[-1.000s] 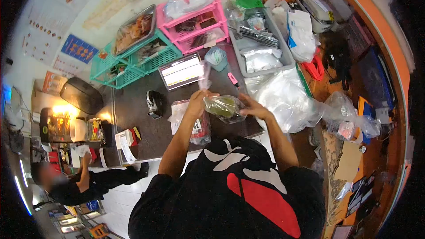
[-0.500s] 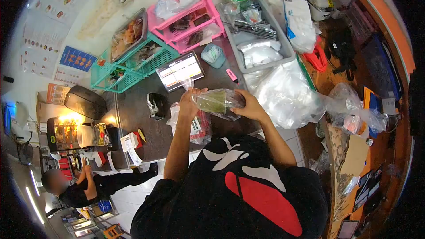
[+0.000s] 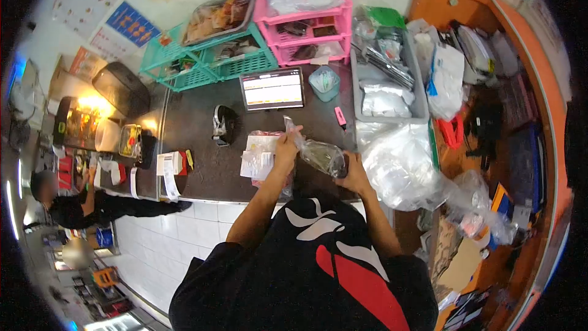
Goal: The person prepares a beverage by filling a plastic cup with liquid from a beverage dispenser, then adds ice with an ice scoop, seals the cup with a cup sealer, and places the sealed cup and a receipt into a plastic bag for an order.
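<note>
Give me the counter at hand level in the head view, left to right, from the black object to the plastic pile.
Black object → left hand → held bag → right hand → plastic pile.

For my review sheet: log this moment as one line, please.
left hand: gripping clear bag near its narrow neck | right hand: at bag's other end | inside: greenish item | below: dark counter | beyond: tablet, pink marker
</note>
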Tool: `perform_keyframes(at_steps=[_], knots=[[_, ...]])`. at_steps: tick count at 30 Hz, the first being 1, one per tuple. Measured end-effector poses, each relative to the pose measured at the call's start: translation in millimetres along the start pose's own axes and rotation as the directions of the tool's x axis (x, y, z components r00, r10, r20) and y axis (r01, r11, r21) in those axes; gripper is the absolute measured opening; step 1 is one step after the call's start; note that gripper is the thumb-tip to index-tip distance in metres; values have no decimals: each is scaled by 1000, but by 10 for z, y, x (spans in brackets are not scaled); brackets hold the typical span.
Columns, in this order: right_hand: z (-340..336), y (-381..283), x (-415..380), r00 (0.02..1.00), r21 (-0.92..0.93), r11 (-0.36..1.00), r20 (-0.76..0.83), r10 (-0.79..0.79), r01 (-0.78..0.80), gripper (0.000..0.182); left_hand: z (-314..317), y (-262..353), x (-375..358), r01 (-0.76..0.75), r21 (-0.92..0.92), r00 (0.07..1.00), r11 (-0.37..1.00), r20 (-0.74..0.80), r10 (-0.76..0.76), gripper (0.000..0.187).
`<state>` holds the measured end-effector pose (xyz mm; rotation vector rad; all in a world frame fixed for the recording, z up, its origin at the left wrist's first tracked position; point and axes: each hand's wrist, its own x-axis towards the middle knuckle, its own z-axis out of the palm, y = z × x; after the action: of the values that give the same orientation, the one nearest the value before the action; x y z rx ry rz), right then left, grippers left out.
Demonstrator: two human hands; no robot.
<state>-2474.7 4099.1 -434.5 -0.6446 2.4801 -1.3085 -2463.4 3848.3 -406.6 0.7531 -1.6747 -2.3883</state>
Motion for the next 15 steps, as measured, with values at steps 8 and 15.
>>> perform_keyframes(at_steps=[8, 15], knots=[[-469, -944, 229, 958, 112, 965, -192, -214, 238, 41, 604, 559, -605, -522, 323, 844, 789, 329, 423, 14], [-642, -1100, 261, 938, 262, 928, -294, -184, 264, 5, 567, 944, -738, -566, 540, 821, 623, 301, 484, 25]])
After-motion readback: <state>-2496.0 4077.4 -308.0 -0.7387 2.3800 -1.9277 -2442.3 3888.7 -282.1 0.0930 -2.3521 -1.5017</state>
